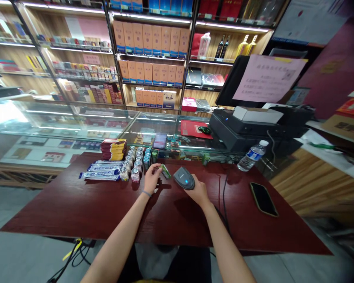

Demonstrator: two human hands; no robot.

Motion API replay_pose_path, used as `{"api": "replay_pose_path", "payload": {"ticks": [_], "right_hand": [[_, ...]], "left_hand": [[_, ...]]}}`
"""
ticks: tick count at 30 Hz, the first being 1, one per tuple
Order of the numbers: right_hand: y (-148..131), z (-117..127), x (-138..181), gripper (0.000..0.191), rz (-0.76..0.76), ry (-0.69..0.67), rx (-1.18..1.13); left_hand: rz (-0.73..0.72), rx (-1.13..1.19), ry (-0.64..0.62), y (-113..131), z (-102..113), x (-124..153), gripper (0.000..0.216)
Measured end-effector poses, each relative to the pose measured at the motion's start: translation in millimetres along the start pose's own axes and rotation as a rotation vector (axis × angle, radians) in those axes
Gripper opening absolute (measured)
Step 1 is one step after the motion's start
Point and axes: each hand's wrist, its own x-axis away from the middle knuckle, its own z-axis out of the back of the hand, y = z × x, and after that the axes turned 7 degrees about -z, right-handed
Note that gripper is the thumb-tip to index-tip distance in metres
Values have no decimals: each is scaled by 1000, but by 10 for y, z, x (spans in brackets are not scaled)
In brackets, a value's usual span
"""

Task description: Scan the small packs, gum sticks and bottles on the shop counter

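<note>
My left hand [153,177] pinches a small green packet [165,171] just above the dark red table [112,208]; its exact kind is too small to make out. In my right hand [198,191] is a grey barcode scanner [184,178] with a lit blue light, its head turned toward the packet without touching it. Left of my left hand stand rows of small clear jars [135,174] with silvery lids, and next to them several blue-topped containers [146,160] and a few green ones [154,156]. Long blue-and-white packets [102,173] lie further left, below stacked red and yellow packets [114,149].
A water bottle [253,156] and a phone [264,199] are on the table's right side. A black cable [225,196] runs across it. Behind are a glass counter [129,125], a monitor [238,78] with a pink sheet, and stocked shelves [153,57].
</note>
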Motion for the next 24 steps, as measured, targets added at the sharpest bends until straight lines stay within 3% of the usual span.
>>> {"api": "replay_pose_path", "payload": {"ticks": [3,6,12,20,24], "right_hand": [[-3,45,83,37,40,-73,32],[-14,94,197,40,108,-177,41],[-63,119,356,42,168,-250,84],[-25,66,355,33,251,-269,125],[8,71,343,33,255,-245,104]], "left_hand": [[224,295,-54,-91,58,45,43],[343,439,-45,-169,136,37,43],[446,512,-10,-202,181,14,35],[597,930,77,-179,171,-31,24],[611,959,104,-157,152,-46,19]]}}
